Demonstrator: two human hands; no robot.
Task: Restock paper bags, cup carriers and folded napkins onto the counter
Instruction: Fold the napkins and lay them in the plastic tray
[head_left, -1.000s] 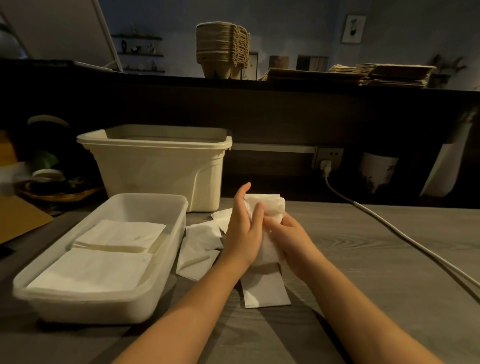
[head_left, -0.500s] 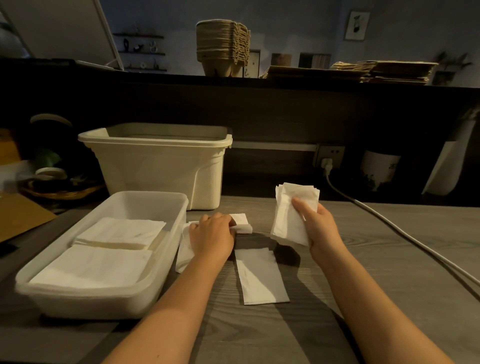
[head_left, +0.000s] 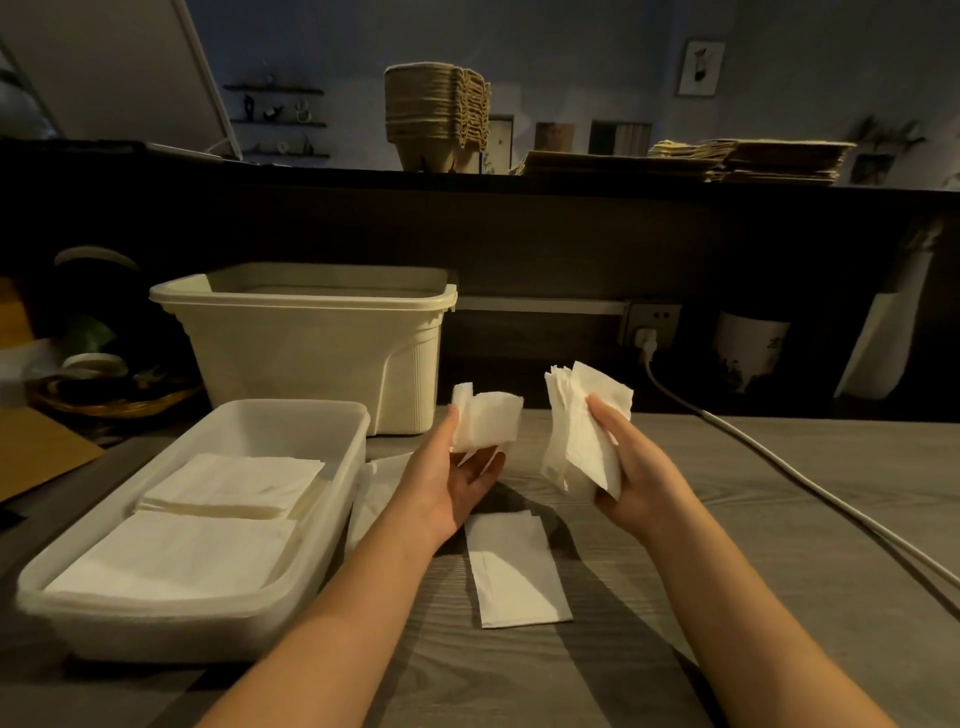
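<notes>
- Head view, left hand (head_left: 457, 480): palm up, thumb over and fingers under a single folded napkin (head_left: 488, 421); holds it clear of the table.
- Right hand (head_left: 631, 467): curled round a napkin stack (head_left: 579, 431), thumb across the front, sheet edges fanned at the top; held apart from the left-hand piece.
- Below and between the hands: one long napkin strip (head_left: 514, 569) flat on the table (head_left: 753, 545); more loose napkins (head_left: 374, 488) partly hidden behind the left forearm, just beside the tray.
- Left of those: shallow white tray (head_left: 156, 626) with two piles of flat napkins (head_left: 234, 483) inside, one behind the other.
- Behind the tray: deep cream bin (head_left: 311, 358); contents not visible.
- Right side: white cable (head_left: 753, 449) across the table, plugged into a wall socket (head_left: 649, 325).
- Upper counter (head_left: 311, 182): cup carriers (head_left: 436, 117) stacked upright, paper bags (head_left: 727, 161) lying flat beside them; no napkins visible up there.
- Step in hand, as judged: gathering folded napkins into one bundle; bags and carriers appear already placed, napkins the item not yet restocked.
- Next move, as judged: calls for laying the single napkin squarely onto the stack, with a light, even pinch so the soft sheets neither fan out nor slip, then for collecting the pieces left on the table.
</notes>
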